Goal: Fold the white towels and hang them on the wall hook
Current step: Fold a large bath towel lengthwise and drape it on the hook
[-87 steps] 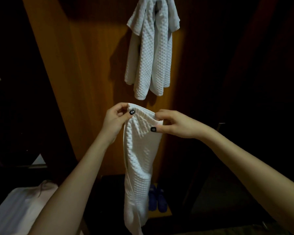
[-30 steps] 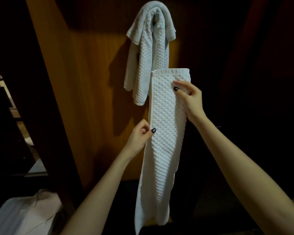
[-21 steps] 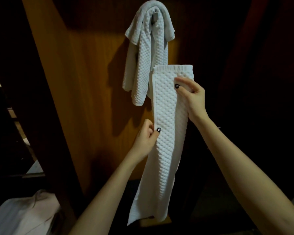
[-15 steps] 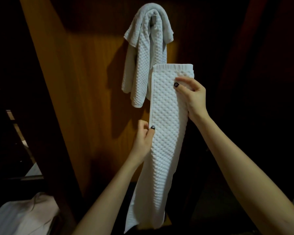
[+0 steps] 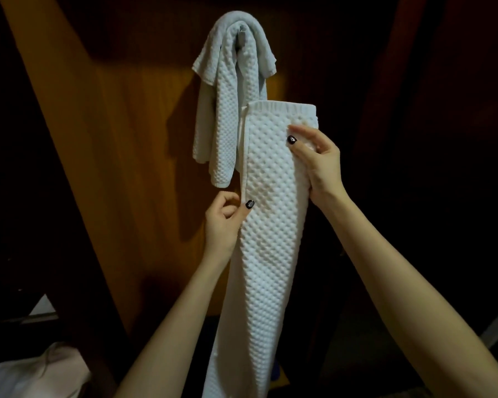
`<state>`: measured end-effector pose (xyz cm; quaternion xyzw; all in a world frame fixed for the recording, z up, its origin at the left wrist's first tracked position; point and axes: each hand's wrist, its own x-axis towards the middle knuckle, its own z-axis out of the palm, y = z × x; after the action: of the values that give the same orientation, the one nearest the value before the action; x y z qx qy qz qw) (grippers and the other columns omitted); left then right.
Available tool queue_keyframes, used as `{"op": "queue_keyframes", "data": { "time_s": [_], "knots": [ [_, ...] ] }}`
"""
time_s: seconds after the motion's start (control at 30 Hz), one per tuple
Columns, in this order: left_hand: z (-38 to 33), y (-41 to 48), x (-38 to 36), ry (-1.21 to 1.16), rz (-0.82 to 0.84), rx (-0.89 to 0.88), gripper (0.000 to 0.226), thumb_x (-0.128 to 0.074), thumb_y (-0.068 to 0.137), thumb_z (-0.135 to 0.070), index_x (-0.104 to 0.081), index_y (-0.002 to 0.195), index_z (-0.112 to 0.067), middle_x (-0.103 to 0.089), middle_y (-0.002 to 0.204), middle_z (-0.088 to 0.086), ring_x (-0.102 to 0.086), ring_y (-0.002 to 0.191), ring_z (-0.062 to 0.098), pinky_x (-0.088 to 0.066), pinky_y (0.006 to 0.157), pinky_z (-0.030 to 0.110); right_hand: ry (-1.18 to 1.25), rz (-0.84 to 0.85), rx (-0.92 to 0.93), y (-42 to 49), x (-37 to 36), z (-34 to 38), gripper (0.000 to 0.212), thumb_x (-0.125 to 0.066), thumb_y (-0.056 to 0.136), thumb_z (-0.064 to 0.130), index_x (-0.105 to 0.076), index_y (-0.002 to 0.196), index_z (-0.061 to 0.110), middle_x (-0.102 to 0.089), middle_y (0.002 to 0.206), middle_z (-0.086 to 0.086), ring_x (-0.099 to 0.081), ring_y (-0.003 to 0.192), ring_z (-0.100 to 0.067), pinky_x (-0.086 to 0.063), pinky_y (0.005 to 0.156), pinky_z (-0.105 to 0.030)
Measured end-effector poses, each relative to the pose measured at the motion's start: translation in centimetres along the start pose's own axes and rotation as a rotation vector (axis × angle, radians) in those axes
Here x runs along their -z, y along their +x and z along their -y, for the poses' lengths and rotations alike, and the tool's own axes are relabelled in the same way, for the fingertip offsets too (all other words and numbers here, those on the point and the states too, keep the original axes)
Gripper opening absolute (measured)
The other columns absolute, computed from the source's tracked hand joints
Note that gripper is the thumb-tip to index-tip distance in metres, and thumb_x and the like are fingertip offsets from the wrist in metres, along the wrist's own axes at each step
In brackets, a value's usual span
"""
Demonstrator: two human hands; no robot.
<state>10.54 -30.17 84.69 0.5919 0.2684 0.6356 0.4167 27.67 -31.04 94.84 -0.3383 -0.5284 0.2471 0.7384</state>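
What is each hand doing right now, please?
Left hand: closed, pinching the left edge of the towel.
Right hand: closed on the towel's right edge near the top.

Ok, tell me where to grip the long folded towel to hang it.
Grip the folded towel near its hemmed top edge, from the right side, where the right hand pinches it. It hangs long and narrow, so holding it high leaves the length to drape over the hook.
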Motion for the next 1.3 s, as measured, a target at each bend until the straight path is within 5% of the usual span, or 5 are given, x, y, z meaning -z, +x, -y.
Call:
{"op": "queue_keyframes", "data": {
  "time_s": [0.3, 0.47, 0.83, 1.07, 1.3],
  "knots": [
    [-0.4, 0.7, -0.1, 0.068, 0.209, 0.017, 0.021, -0.067, 0.085, -0.012, -0.054, 0.069, -0.013, -0.049, 0.085, -0.004, -0.050, 0.089, -0.001, -0.035, 0.082, 0.014, 0.073, 0.003, -0.088, 0.4, 0.3, -0.5, 0.023, -0.062, 0.089, 0.003, -0.072, 0.097, 0.022, -0.071, 0.106, 0.010, -0.068, 0.102, -0.012, -0.055, 0.080, -0.024],
    [-0.5, 1.5, 0.6, -0.175, 0.330, 0.211, 0.019, -0.069, 0.077, -0.021, -0.057, 0.070, -0.008, -0.057, 0.074, 0.007, -0.055, 0.074, 0.016, -0.043, 0.070, 0.024, 0.107, 0.046, -0.153, 0.8, 0.4, -0.7, 0.024, -0.061, 0.088, 0.001, -0.072, 0.098, 0.020, -0.074, 0.100, 0.010, -0.071, 0.095, -0.012, -0.055, 0.074, -0.023],
    [-1.1, 0.5, 0.7, 0.223, 0.182, -0.188, 0.020, -0.064, 0.087, -0.018, -0.047, 0.075, -0.017, -0.044, 0.066, -0.009, -0.043, 0.060, 0.014, -0.037, 0.052, 0.035, -0.133, -0.025, -0.010, 0.0, 0.7, 0.1, 0.031, -0.058, 0.087, -0.006, -0.070, 0.107, 0.014, -0.070, 0.103, 0.015, -0.064, 0.106, 0.000, -0.051, 0.089, -0.018],
    [-3.5, 1.2, 0.4, 0.118, 0.413, -0.216, 0.035, -0.049, 0.090, 0.003, -0.062, 0.107, -0.024, -0.065, 0.108, -0.019, -0.058, 0.106, -0.006, -0.040, 0.090, 0.009, -0.138, -0.022, 0.034, 0.2, -1.2, 1.2, 0.037, -0.052, 0.087, -0.012, -0.065, 0.116, 0.007, -0.067, 0.107, 0.004, -0.061, 0.105, 0.005, -0.049, 0.092, -0.017],
    [-3.1, 2.2, 0.4, -0.060, 0.223, -0.131, 0.025, -0.057, 0.088, -0.003, -0.068, 0.095, -0.024, -0.069, 0.098, -0.016, -0.061, 0.103, 0.003, -0.045, 0.090, 0.019, 0.061, 0.277, -0.260, -2.9, 1.2, -0.4, 0.055, -0.047, 0.100, 0.008, -0.032, 0.150, 0.027, -0.035, 0.153, 0.012, -0.041, 0.136, -0.008, -0.040, 0.109, -0.029]
  ]
}}
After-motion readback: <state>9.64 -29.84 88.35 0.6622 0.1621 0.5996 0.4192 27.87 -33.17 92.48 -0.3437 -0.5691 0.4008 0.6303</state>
